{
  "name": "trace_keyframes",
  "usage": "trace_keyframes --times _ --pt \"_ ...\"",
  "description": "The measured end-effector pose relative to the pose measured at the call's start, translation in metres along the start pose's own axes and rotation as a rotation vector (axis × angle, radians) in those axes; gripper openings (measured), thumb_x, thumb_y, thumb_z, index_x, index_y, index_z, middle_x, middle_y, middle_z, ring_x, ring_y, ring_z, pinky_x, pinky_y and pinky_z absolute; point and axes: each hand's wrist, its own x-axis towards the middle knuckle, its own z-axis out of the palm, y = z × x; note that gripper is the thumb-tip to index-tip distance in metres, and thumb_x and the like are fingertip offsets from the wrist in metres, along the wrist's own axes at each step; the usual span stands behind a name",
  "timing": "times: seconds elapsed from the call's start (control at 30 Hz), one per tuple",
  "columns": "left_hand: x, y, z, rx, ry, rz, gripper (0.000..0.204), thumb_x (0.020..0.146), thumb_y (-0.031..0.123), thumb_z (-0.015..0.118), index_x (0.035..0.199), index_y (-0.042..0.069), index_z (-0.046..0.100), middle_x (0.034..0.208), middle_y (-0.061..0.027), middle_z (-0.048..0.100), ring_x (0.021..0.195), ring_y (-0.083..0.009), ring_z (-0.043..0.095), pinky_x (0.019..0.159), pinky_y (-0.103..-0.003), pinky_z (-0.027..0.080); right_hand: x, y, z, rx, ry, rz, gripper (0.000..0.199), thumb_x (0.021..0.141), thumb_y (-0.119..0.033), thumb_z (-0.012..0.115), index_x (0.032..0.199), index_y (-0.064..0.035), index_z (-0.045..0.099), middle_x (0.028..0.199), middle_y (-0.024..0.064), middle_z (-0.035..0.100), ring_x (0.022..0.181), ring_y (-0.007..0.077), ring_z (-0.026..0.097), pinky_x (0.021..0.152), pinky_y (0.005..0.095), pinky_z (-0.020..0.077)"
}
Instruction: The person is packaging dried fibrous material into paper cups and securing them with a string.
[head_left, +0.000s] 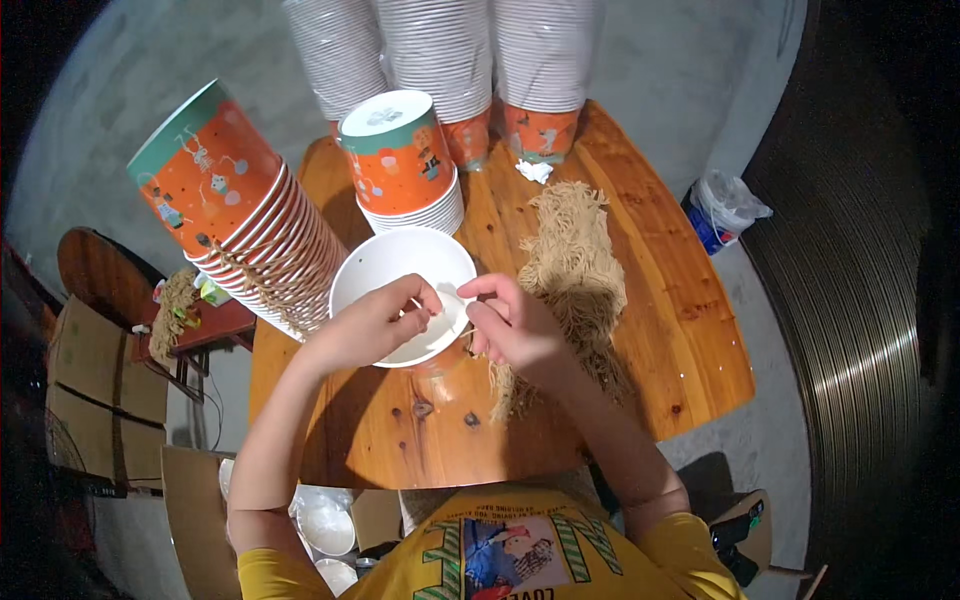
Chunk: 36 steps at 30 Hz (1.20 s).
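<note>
a white cup (400, 285) is held tilted over the wooden table (690, 330), its open mouth turned up toward the camera. the left hand (375, 325) is laid over the cup's lower rim, its fingers curled and pressed together, thumb and forefinger meeting at a small pale tab (447, 295) just inside the rim. the right hand (515, 325) is set at the cup's right edge, its fingers bent and closed in a pinch on the same tab; what exactly is pinched cannot be told. the two hands are nearly touching above the rim.

just right of the right hand, a heap of tan fibre strands (575, 270) is spread along the table, partly hidden under that hand. a leaning stack of orange cups (225, 200) is seen at the left, tied round with strands, and a short stack (405, 160) stands just behind the white cup. three tall stacks (440, 60) rise at the far edge. a plastic bag (725, 210) lies on the floor to the right.
</note>
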Motion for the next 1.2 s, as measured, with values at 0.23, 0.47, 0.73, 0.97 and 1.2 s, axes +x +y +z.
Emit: trace_keyframes --times 0.23,0.47,0.73,0.97,1.2 --pt "0.004 0.016 -0.005 -0.295 -0.194 -0.09 0.046 0.091 0.003 0.049 0.136 0.011 0.04 0.095 -0.0038 0.058 0.088 -0.0102 0.053 0.083 -0.027 0.044 -0.014 0.004 0.009 0.022 0.033 -0.057 0.027 0.093 -0.007 0.048 0.12 -0.0062 0.042 0.067 0.0002 0.051 0.058 0.007 0.049 0.052 0.0222 0.0388" --pt "0.011 0.008 -0.001 -0.376 -0.271 -0.003 0.045 0.09 -0.001 0.05 0.133 0.006 0.04 0.094 -0.0003 0.057 0.085 -0.0081 0.05 0.081 -0.023 0.042 -0.009 0.012 0.01 0.031 0.008 -0.126 0.028 0.094 -0.007 0.049 0.12 -0.007 0.041 0.067 -0.0006 0.051 0.059 0.0064 0.048 0.053 0.0219 0.0389" --pt "0.008 0.01 -0.002 0.109 -0.194 0.091 0.013 0.09 0.01 0.054 0.101 0.006 0.058 0.088 -0.0012 0.056 0.084 -0.0101 0.052 0.076 -0.026 0.044 -0.012 0.008 0.005 0.028 0.01 -0.102 0.031 0.093 -0.007 0.05 0.122 -0.006 0.04 0.067 -0.0004 0.051 0.059 0.0067 0.049 0.053 0.0223 0.0391" --pt "0.01 0.009 -0.001 -0.142 -0.237 -0.008 0.015 0.092 0.011 0.054 0.107 0.006 0.054 0.088 0.0009 0.054 0.084 -0.0075 0.05 0.077 -0.024 0.044 -0.01 0.014 0.008 0.086 -0.004 -0.143 0.031 0.092 -0.003 0.05 0.121 -0.0043 0.04 0.068 -0.0008 0.05 0.06 0.0066 0.049 0.053 0.0215 0.0381" --pt "0.008 0.017 -0.002 -0.212 -0.272 -0.09 0.014 0.091 0.01 0.054 0.103 0.004 0.054 0.086 0.0013 0.054 0.083 -0.0077 0.05 0.077 -0.024 0.044 -0.011 0.013 0.008 0.071 -0.028 -0.107 0.03 0.095 -0.007 0.047 0.125 -0.0063 0.041 0.072 -0.0012 0.052 0.061 0.0048 0.044 0.057 0.0188 0.038"
